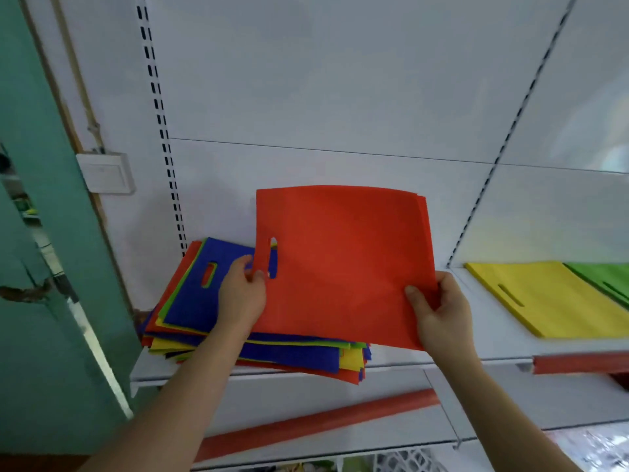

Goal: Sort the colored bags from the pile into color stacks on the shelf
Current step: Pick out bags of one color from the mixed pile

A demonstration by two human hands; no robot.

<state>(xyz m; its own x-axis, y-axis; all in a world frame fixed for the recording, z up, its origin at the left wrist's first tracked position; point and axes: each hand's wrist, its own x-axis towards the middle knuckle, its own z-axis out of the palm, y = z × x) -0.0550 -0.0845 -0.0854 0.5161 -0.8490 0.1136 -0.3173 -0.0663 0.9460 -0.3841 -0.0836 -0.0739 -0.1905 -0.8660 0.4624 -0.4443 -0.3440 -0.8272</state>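
I hold a red bag (340, 264) up above the shelf (503, 342), tilted toward me. My left hand (243, 294) pinches its handle end near the slot. My right hand (439, 308) grips its lower right corner. Under and left of it lies the mixed pile (190, 301) of blue, yellow, green and red bags, a blue one on top. At the right of the shelf sits a yellow stack (558, 301), and a green stack (609, 277) lies beyond it at the frame edge.
A white back panel with slotted uprights (163, 131) stands behind the shelf. A teal door (51, 267) is close on the left, with a wall switch (105, 172) beside it. Red price rails (306, 424) edge the shelves below.
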